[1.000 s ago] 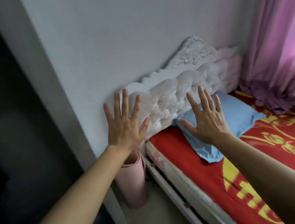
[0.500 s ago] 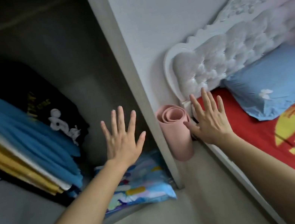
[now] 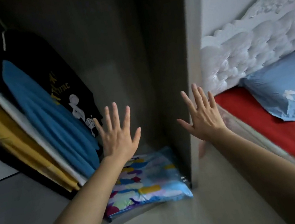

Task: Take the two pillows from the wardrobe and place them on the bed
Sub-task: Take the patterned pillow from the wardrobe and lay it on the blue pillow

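Note:
A pillow with a blue, yellow and purple patchwork print (image 3: pixel 149 180) lies flat on the floor of the open wardrobe (image 3: pixel 132 55). A plain light blue pillow (image 3: pixel 286 87) rests on the bed's red and yellow cover (image 3: pixel 275 128), against the headboard. My left hand (image 3: pixel 118 134) is held out above the printed pillow, fingers spread, holding nothing. My right hand (image 3: pixel 201 115) is spread the same way in front of the wardrobe's side panel (image 3: pixel 191 94), empty and clear of both pillows.
Shirts in yellow, white, blue and black (image 3: pixel 31 116) hang on the wardrobe's left side, close to my left hand. A white tufted headboard (image 3: pixel 250 50) stands against the wall. The bed's side rail (image 3: pixel 245 134) runs behind my right forearm. Grey floor (image 3: pixel 172 222) lies below.
The view has swung left from the bed to the wardrobe interior. Both open hands have moved with it and now face the wardrobe, with the printed pillow below them.

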`<state>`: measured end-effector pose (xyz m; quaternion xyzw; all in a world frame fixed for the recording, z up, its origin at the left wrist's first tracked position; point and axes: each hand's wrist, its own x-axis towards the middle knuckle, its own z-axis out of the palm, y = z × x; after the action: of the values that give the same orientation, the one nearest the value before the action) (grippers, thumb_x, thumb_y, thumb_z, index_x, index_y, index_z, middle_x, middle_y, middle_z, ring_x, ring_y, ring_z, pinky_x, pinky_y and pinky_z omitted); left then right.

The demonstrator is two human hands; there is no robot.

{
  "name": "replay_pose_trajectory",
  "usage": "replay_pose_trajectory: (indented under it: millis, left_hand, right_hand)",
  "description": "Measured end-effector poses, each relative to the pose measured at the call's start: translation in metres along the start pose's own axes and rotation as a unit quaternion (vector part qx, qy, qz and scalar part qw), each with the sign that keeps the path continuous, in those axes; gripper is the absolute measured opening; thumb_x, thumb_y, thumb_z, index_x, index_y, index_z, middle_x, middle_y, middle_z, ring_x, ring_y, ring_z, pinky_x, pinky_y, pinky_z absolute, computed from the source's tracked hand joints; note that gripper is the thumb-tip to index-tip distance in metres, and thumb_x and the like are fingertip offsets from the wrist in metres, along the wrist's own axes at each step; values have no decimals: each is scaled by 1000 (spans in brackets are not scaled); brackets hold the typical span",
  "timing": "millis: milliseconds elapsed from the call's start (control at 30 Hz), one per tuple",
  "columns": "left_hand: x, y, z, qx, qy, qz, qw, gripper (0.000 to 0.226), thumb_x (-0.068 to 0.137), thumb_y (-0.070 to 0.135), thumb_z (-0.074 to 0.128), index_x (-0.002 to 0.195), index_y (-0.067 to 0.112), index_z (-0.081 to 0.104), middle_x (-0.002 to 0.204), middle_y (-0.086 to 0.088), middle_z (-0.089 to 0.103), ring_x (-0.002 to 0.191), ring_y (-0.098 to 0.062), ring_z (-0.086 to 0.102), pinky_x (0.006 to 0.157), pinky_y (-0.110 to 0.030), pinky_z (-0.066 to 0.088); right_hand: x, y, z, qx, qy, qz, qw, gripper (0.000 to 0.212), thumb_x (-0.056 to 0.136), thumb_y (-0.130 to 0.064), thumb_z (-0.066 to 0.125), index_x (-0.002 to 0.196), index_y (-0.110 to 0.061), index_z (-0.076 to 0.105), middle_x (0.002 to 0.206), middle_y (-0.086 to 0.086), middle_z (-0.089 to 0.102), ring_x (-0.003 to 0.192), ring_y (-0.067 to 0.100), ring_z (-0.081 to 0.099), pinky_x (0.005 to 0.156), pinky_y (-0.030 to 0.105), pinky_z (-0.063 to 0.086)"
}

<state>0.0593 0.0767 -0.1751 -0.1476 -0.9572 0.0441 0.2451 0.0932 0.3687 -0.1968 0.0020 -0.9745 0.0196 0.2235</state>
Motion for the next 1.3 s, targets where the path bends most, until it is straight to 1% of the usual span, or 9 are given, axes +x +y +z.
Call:
replay_pose_trajectory:
  millis: [133, 267, 367, 600, 700, 800, 933, 1100, 1300]
  left_hand:
    - [-1, -75, 47, -21, -22, 15, 999, 78, 92, 65, 29, 155, 25, 10, 163, -16, 3, 150, -39, 3, 113, -70, 10]
    - [-6, -123, 101, -27, -71, 19, 997, 77, 92, 64, 32, 155, 25, 11, 164, -15, 4, 149, -39, 2, 112, -71, 11]
    - [-20, -135, 150, -38, -122, 23, 992, 78, 90, 63, 34, 155, 25, 13, 163, -16, 6, 149, -40, 5, 112, -71, 11]
    - [-97, -129, 282, -54, -254, -4, 966, 85, 87, 64, 42, 155, 25, 9, 163, -16, 3, 149, -39, 4, 112, -71, 12]
    - [-131, -123, 341, -61, -287, -29, 955, 87, 84, 63, 48, 154, 24, 13, 163, -15, 7, 149, -39, 7, 112, -70, 13]
    - [-164, -115, 412, -54, -314, -28, 948, 88, 84, 64, 47, 155, 24, 12, 163, -15, 7, 149, -39, 8, 111, -69, 13]
    - [-214, -99, 509, -41, -364, -31, 930, 94, 82, 63, 52, 155, 24, 7, 163, -16, 1, 149, -39, 3, 112, -68, 15]
    - [-269, -74, 626, -39, -411, -36, 910, 107, 77, 62, 61, 155, 23, 0, 163, -17, -4, 150, -38, -1, 111, -69, 19]
    - [-293, -67, 746, -13, -402, -8, 915, 118, 70, 65, 69, 154, 26, -4, 162, -19, -3, 149, -42, 2, 111, -71, 13]
  right_hand:
    - [25, -79, 50, -7, -37, -27, 999, 93, 88, -65, 53, 160, -21, 14, 165, 24, 9, 150, 43, 19, 121, 59, 17]
    - [32, -138, 104, 10, -46, -35, 998, 91, 88, -63, 52, 160, -20, 16, 164, 25, 13, 149, 43, 23, 120, 59, 18]
    - [22, -162, 149, 31, -93, -40, 994, 90, 89, -63, 50, 160, -20, 16, 164, 26, 13, 148, 45, 22, 120, 60, 17]
    - [-30, -178, 278, 57, -234, -46, 970, 89, 92, -64, 46, 161, -20, 11, 165, 25, 7, 151, 45, 15, 121, 61, 14]
    - [-57, -182, 348, 65, -283, -40, 956, 88, 93, -65, 44, 161, -20, 10, 166, 24, 5, 152, 44, 13, 122, 60, 14]
    - [-93, -188, 428, 75, -327, -42, 941, 91, 92, -64, 48, 161, -20, 10, 166, 24, 4, 152, 44, 11, 121, 60, 12]
    - [-142, -192, 532, 75, -357, -56, 929, 96, 88, -62, 56, 161, -18, 12, 165, 25, 6, 151, 45, 14, 121, 61, 15]
    - [-192, -185, 641, 55, -394, -67, 915, 99, 88, -64, 54, 161, -20, 3, 166, 24, -2, 153, 44, 6, 122, 60, 9]
    - [-218, -186, 754, 49, -389, -113, 913, 102, 87, -58, 62, 161, -21, 2, 166, 24, -2, 153, 44, 3, 122, 61, 7]
